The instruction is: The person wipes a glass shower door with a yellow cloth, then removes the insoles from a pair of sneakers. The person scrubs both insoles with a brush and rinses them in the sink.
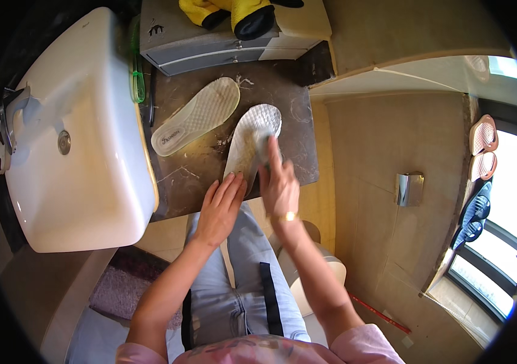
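A white shoe insole (245, 136) lies on the dark marble-look countertop (185, 182), wet and shiny at its far, rounded end. My left hand (222, 207) holds its near end down, fingers laid flat across it. Over the insole's right side, my right hand (281, 186) grips a blurred, pale scrubbing tool (262, 144), probably a brush, with the index finger stretched along it. Most of that tool is hidden by the hand and motion blur. To the left, apart from both hands, rests a second insole (199, 116), textured and bearing print on its narrower end.
A white washbasin (81, 182) with a metal faucet (13, 113) adjoins the counter's left. Behind stands a small drawer unit (213, 52) with a yellow-and-black cloth item (240, 16) on top. A green-handled item (138, 86) lies beside the basin. Slippers (483, 141) line the window at right.
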### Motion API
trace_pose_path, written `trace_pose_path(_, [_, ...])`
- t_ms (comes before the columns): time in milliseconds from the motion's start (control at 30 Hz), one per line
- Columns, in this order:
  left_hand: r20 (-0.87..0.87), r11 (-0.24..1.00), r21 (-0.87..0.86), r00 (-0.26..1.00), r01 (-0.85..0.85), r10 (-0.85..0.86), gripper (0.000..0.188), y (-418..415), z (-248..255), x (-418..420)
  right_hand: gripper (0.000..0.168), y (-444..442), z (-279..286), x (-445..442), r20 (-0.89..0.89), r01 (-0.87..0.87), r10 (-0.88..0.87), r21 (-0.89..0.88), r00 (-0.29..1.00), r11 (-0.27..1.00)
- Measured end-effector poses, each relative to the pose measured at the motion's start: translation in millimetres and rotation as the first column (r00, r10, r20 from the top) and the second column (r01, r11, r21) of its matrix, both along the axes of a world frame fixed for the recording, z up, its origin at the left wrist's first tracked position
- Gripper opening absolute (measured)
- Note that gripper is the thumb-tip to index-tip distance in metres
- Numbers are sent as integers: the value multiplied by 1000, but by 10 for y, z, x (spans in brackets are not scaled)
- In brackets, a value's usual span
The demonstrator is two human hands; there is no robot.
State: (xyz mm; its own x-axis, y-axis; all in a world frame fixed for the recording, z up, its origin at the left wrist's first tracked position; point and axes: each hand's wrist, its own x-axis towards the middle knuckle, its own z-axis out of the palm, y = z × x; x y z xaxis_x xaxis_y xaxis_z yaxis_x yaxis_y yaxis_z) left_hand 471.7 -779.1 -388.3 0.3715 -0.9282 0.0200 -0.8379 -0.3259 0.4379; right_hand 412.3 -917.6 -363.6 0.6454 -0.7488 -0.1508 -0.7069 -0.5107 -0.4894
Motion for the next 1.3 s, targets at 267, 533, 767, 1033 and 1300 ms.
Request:
trace_pose_path(267, [-20, 999, -13, 999, -34, 34, 43, -39, -29, -79, 60, -199, 42, 98, 58, -13, 15, -34, 998, 999])
trace_pose_path(533, [-46, 996, 79, 998, -42, 46, 54, -34, -42, -143, 62, -98, 93, 36, 18, -74, 75, -25, 997, 997])
trace_pose_path(767, [-25, 996, -19, 996, -91, 91, 43, 48, -194, -181, 63, 298, 222, -62, -206, -168, 181, 78, 962, 983])
trace_pose_path(1033, [-40, 993, -17, 993, -116, 115, 41, 41, -197, -215, 59, 357, 263, -57, -230, -219, 237, 103, 944, 970])
trace_pose_path(1300, [-34, 994, 17, 993, -109, 110, 45, 29, -172, -212, 61, 428, 215, -92, -155, -207, 229, 147, 961, 967])
